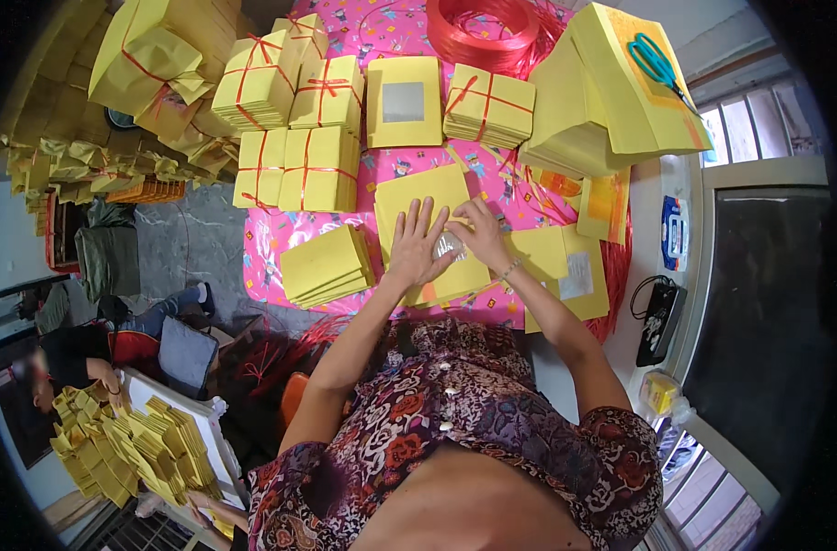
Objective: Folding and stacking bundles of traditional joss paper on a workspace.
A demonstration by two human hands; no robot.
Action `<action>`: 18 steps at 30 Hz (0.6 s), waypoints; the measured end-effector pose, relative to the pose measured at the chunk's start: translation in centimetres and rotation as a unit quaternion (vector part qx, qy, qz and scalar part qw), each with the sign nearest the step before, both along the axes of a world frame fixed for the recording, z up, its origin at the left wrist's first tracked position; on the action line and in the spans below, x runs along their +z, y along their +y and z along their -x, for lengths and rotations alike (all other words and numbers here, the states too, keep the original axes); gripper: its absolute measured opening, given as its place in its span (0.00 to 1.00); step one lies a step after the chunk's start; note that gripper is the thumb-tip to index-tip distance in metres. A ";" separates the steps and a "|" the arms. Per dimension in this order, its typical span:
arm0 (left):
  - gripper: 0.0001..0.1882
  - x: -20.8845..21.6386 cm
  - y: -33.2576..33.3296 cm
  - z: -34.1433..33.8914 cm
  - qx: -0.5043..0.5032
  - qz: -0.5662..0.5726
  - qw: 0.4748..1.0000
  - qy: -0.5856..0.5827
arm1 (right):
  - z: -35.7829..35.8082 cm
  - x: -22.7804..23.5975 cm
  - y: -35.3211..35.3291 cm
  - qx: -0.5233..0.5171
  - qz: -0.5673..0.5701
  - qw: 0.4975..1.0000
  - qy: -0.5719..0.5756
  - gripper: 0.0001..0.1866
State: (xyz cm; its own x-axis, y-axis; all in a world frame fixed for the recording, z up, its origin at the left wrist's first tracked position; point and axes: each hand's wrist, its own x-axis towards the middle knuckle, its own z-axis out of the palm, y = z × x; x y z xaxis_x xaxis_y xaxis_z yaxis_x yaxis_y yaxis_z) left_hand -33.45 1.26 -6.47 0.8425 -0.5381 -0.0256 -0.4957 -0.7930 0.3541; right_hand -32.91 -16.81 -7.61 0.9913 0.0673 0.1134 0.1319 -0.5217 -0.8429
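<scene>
Yellow paper piece (437, 188) is laid flat on the pink table (261, 250), pressed by the spread left hand (420, 246). Its clear patch (449, 246) is met by the right hand (483, 237), fingers bent; grip can't be told. Flanked at left by 1 loose stack (325, 266); far side crowded by red-tied bundles (319, 170), ribbon coil (443, 37), scissors (653, 60) on tall stack (565, 110).

On the desk (266, 236), a pink strip between the front tied bundles (336, 192) and the loose yellow stack (322, 262) leaves a passage from the left edge. Ahead of the left hand (418, 246), a grey-paneled stack (403, 103) bars the reach; the tall pile (565, 106), topped by scissors (653, 61), walls off the right rear.
</scene>
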 end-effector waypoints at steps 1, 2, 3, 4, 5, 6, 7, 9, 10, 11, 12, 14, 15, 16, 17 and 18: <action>0.45 0.0 0.0 0.0 -0.001 0.001 1.000 0.007 | 0.1 0.1 0.0 0.006 0.033 0.999 -0.042 0.12; 0.45 0.0 -0.1 0.0 -0.001 0.003 1.000 0.014 | 0.3 0.0 -0.1 0.012 0.066 0.994 -0.084 0.12; 0.45 0.0 -0.1 0.1 -0.003 0.003 1.000 0.015 | 0.3 -0.1 -0.2 0.010 0.065 0.994 -0.082 0.12; 0.45 0.0 -0.1 0.1 -0.003 0.003 1.000 0.013 | 0.2 -0.3 -0.1 0.014 0.063 0.995 -0.078 0.12; 0.45 -0.1 0.0 0.1 -0.003 0.002 1.000 0.010 | 0.1 -0.3 -0.1 0.017 0.059 0.995 -0.074 0.12; 0.45 -0.1 0.2 0.0 -0.005 0.001 1.000 0.011 | 0.0 -0.3 -0.1 0.015 0.059 0.996 -0.072 0.12; 0.45 -0.2 0.4 -0.3 -0.014 0.006 1.000 0.013 | -0.2 -0.3 -0.3 0.018 0.051 0.997 -0.057 0.12; 0.44 -0.1 0.9 -0.1 -0.027 0.011 0.999 0.018 | -0.2 -0.2 -0.7 0.016 0.043 0.998 -0.038 0.12; 0.44 0.0 1.2 0.0 -0.005 0.023 1.000 0.017 | -0.1 -0.1 -0.8 0.021 -0.001 1.000 -0.007 0.12; 0.44 0.0 1.6 0.0 0.020 0.035 0.999 0.013 | -0.1 0.0 -0.9 0.029 -0.045 0.998 0.021 0.11; 0.43 0.0 2.1 0.1 0.024 0.001 0.999 0.020 | 0.0 0.3 -0.9 0.022 -0.054 0.997 0.046 0.11; 0.44 -0.3 2.1 0.0 0.023 -0.008 1.000 0.006 | -0.2 0.0 -0.8 0.024 -0.028 0.999 0.021 0.11; 0.44 -0.5 2.1 0.0 0.024 -0.015 1.000 -0.010 | -0.3 -0.2 -0.8 0.028 -0.001 1.000 -0.005 0.11; 0.43 -0.7 2.2 0.0 0.016 -0.002 1.000 -0.005 | -0.3 -0.3 -0.8 0.027 -0.002 1.000 -0.005 0.11; 0.43 -0.8 2.3 0.0 0.015 -0.004 1.000 -0.004 | -0.3 -0.3 -0.8 0.032 -0.001 0.999 -0.002 0.10; 0.43 -0.9 2.3 -0.1 0.015 -0.002 1.000 -0.002 | -0.2 -0.2 -0.8 0.037 -0.001 0.999 0.000 0.11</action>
State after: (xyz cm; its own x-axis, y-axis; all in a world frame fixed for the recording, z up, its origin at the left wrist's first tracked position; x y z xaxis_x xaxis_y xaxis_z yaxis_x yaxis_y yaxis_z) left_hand -33.37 3.58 -7.41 0.8588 -0.5117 -0.0251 -0.4720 -0.8095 0.3492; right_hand -32.69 -17.57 -7.81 0.9836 0.1409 0.1126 0.1696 -0.5089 -0.8440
